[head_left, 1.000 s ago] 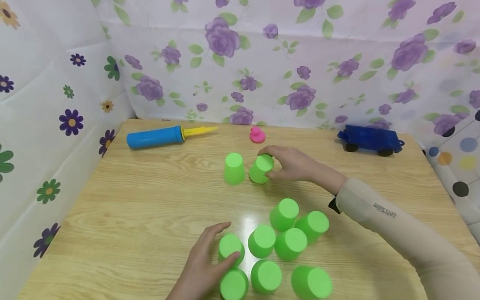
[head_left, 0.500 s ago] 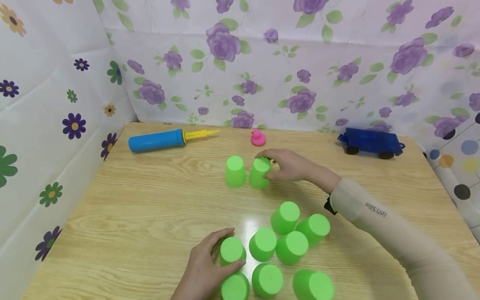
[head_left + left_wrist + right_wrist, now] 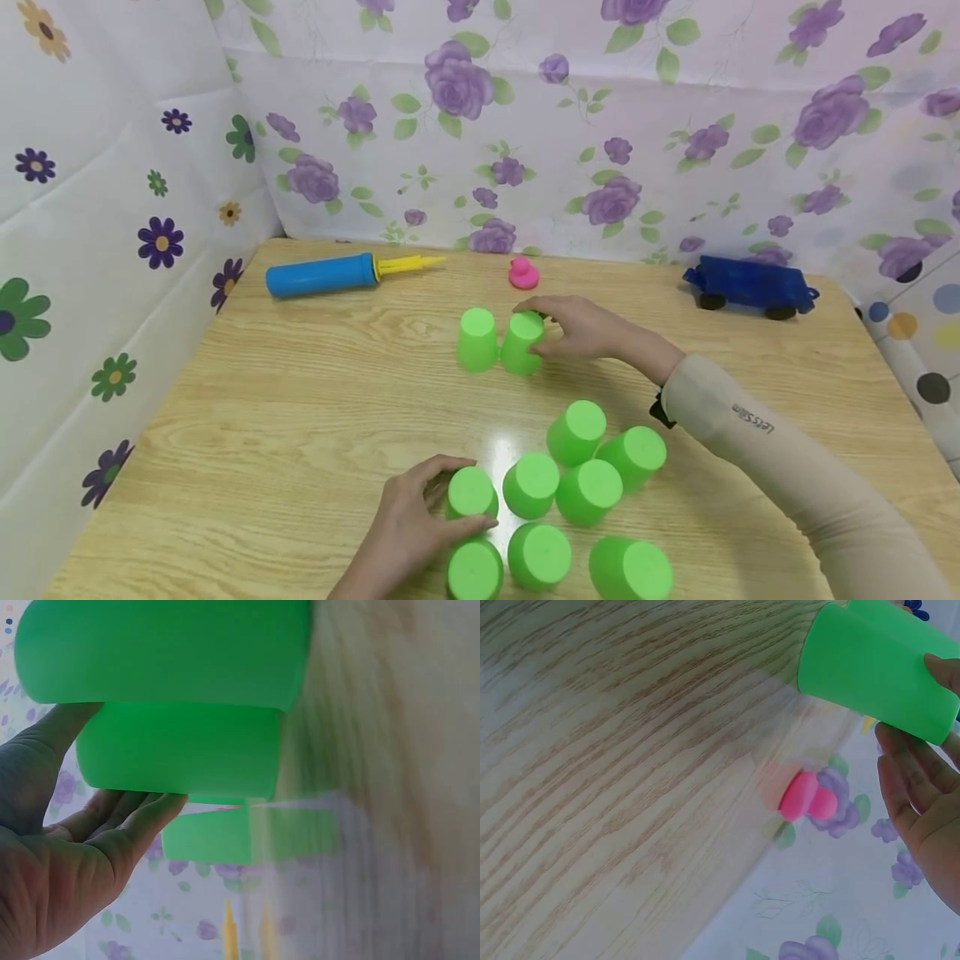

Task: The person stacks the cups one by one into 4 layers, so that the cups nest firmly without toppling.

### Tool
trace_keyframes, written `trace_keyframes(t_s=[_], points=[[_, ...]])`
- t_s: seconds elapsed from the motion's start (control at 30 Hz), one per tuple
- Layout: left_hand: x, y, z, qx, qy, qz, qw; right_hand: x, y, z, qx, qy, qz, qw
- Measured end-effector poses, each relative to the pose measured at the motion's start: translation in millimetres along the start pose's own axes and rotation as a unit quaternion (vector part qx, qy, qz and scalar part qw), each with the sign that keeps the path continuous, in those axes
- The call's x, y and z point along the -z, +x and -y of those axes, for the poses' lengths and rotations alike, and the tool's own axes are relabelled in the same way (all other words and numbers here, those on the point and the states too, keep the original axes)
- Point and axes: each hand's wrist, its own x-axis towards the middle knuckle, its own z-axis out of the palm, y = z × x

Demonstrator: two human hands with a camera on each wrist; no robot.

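Note:
Toward the back of the table my right hand (image 3: pixel 581 329) holds an upside-down green cup (image 3: pixel 522 343) between thumb and fingers. A second upside-down green cup (image 3: pixel 477 342) stands right at its left side. At the front, my left hand (image 3: pixel 411 521) has its thumb and fingers round another green cup (image 3: pixel 471 492). In the left wrist view, a nearer green cup (image 3: pixel 165 652) partly hides the held one (image 3: pixel 180 746). Several more upside-down cups (image 3: pixel 588 493) cluster to the right of the left hand. The right wrist view shows fingertips (image 3: pixel 889 739) against the held cup's side.
A pink toy duck (image 3: pixel 522 273) sits behind the two back cups. Far left lies a blue hand pump (image 3: pixel 322 277) with a yellow nozzle. A dark blue toy wagon (image 3: pixel 750 285) stands at the back right. Flowered sheeting (image 3: pixel 540 133) borders the table.
The cup in my right hand has gone from slightly tilted to upright, beside its neighbour. My left thumb and fingers have reached further round the front cup. The view has shifted slightly.

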Motion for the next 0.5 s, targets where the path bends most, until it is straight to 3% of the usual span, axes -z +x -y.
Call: trace_keyframes(t_s=[0.3, 0.5], points=[[-0.4, 0.4, 3.8, 0.002, -0.001, -0.01, 1.0, 1, -4, 0, -0.016, -0.017, 0.015, 1.0], [-4.4, 1.5, 5.6, -0.005, 0.009, -0.026, 0.9996, 8, -33, 5, -0.015, -0.032, 0.02, 0.999]])
